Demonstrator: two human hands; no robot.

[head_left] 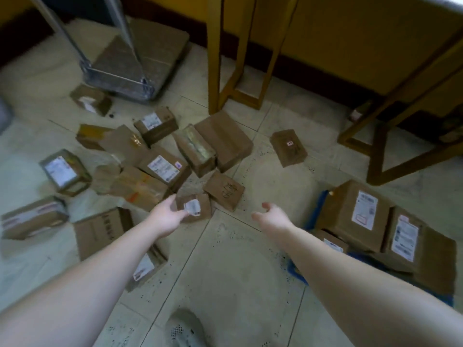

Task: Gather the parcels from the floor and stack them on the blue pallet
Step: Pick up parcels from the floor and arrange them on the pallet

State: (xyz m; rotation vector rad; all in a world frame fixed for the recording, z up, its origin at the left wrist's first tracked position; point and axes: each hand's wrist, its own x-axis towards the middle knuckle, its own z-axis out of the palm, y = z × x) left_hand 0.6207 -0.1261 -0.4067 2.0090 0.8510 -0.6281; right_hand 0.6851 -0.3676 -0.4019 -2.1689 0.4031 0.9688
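Observation:
Several brown cardboard parcels lie scattered over the tiled floor. My left hand (166,216) reaches out and touches the left side of a small parcel with a white label (198,206); its fingers are relaxed, not closed round the parcel. My right hand (273,216) hovers with loose fingers over bare floor, to the right of that parcel and below a flat parcel with handwriting (224,191). At the right, the blue pallet (297,272) carries several labelled parcels, the largest (350,216) on top.
A metal hand trolley (120,78) with a large box stands at the back left. Yellow wooden furniture legs (215,71) and a frame (375,156) stand at the back and right. A lone parcel (288,147) lies mid-right. My shoe (186,329) shows at the bottom.

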